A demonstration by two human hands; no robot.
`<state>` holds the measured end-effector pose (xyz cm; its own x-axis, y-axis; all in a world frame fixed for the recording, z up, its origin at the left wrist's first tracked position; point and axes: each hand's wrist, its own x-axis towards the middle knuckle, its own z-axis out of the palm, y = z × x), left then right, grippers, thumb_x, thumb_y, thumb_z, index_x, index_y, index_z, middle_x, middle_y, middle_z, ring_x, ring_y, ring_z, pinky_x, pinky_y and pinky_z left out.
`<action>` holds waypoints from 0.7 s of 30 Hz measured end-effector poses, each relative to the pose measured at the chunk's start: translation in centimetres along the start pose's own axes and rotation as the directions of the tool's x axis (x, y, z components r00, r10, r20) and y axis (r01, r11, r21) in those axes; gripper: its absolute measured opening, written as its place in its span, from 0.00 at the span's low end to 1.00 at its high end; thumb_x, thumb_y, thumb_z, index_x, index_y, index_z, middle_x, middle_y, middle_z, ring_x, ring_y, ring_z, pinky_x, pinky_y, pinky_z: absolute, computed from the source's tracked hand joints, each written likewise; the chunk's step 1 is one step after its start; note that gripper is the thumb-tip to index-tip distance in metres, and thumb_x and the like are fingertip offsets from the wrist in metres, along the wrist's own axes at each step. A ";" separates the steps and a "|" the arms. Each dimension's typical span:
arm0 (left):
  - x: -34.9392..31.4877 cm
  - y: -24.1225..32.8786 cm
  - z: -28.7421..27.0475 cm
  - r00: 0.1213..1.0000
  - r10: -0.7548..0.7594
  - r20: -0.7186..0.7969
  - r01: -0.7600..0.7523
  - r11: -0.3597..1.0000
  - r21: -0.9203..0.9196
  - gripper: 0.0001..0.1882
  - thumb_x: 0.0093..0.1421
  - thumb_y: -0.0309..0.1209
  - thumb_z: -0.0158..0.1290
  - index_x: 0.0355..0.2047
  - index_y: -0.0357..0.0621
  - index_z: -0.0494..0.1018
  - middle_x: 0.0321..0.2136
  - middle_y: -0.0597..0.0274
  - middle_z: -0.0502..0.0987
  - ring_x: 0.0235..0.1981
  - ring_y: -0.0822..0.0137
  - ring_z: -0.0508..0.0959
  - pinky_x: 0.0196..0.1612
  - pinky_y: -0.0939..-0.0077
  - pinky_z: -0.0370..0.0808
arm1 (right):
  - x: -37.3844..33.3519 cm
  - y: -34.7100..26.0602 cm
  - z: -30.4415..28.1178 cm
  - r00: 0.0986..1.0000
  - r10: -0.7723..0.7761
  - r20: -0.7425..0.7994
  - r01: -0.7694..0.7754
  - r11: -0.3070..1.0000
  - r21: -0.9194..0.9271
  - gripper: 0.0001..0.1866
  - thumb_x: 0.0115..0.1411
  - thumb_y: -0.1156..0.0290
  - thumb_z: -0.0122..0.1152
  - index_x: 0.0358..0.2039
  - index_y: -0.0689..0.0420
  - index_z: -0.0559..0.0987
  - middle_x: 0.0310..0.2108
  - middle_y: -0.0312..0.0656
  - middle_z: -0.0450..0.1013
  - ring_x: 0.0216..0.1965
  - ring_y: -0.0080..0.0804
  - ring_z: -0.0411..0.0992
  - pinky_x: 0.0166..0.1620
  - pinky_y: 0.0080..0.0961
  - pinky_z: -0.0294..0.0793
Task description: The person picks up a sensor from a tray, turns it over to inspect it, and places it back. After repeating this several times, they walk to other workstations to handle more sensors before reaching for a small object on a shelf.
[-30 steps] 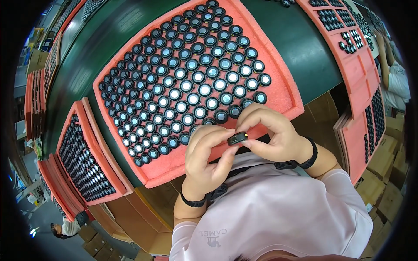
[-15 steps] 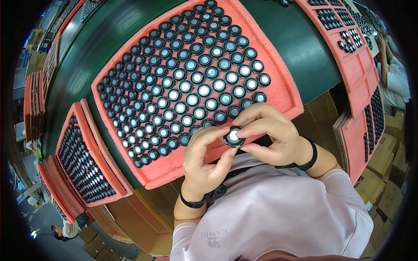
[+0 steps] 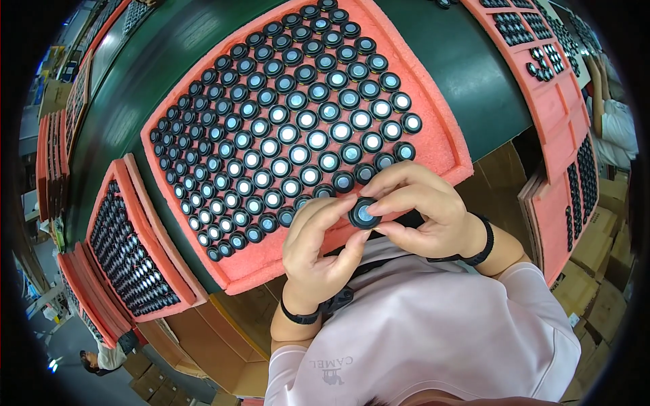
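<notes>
Between my two hands I hold one small round black part with a shiny pale centre disc (image 3: pixel 363 213), its disc face turned up. My left hand (image 3: pixel 318 243) pinches its left side with finger and thumb. My right hand (image 3: pixel 423 210) grips it from the right, also with fingertips and thumb. Both hands are over the near edge of a pink foam tray (image 3: pixel 443 145). Rows of the same round black parts (image 3: pixel 288 134) fill that tray, discs facing up. The fingers hide some of the nearest parts.
The tray lies on a dark green table (image 3: pixel 484 95). On the left stands another filled pink tray (image 3: pixel 135 250) beside stacked trays (image 3: pixel 54 159). More pink trays (image 3: pixel 552 115) are on the right, partly filled. Cardboard boxes (image 3: pixel 586 271) stand lower right. A co-worker (image 3: pixel 616 122) is at far right.
The round part has tilted slightly between my fingertips, and its disc has gone from bright white to bluish. Both hands stay in nearly the same place.
</notes>
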<state>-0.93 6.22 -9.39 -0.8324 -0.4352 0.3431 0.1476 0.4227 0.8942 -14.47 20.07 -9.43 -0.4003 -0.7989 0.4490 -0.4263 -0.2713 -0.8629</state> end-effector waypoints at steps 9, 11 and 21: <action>0.0 0.0 0.0 1.000 0.026 0.004 -0.026 0.999 0.029 0.21 0.45 0.19 0.63 0.42 0.32 0.74 0.37 0.50 0.78 0.36 0.57 0.78 0.41 0.69 0.74 | 0.0 0.0 0.0 1.000 -0.009 -0.007 0.009 1.000 -0.003 0.16 0.49 0.82 0.65 0.41 0.62 0.76 0.42 0.50 0.72 0.39 0.37 0.73 0.42 0.28 0.74; 0.1 0.0 0.0 1.000 0.022 0.004 -0.022 0.999 0.024 0.21 0.45 0.19 0.63 0.42 0.32 0.74 0.37 0.50 0.78 0.36 0.57 0.78 0.41 0.70 0.74 | 0.0 0.0 0.0 1.000 -0.021 -0.001 0.021 0.999 -0.030 0.16 0.49 0.82 0.65 0.40 0.61 0.76 0.41 0.50 0.72 0.39 0.37 0.73 0.41 0.28 0.75; -0.3 -0.9 0.3 0.999 -0.029 -0.015 0.025 0.981 -0.194 0.17 0.45 0.16 0.61 0.38 0.34 0.73 0.36 0.51 0.77 0.37 0.59 0.78 0.40 0.73 0.74 | 0.1 -0.5 0.3 0.996 -0.016 -0.083 0.000 0.983 -0.183 0.16 0.44 0.78 0.70 0.35 0.58 0.78 0.36 0.44 0.73 0.33 0.37 0.72 0.35 0.27 0.70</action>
<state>-0.97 6.16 -10.36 -0.8283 -0.4588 0.3215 0.2271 0.2496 0.9413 -14.04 19.97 -9.08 -0.4597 -0.7471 0.4800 -0.5675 -0.1687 -0.8059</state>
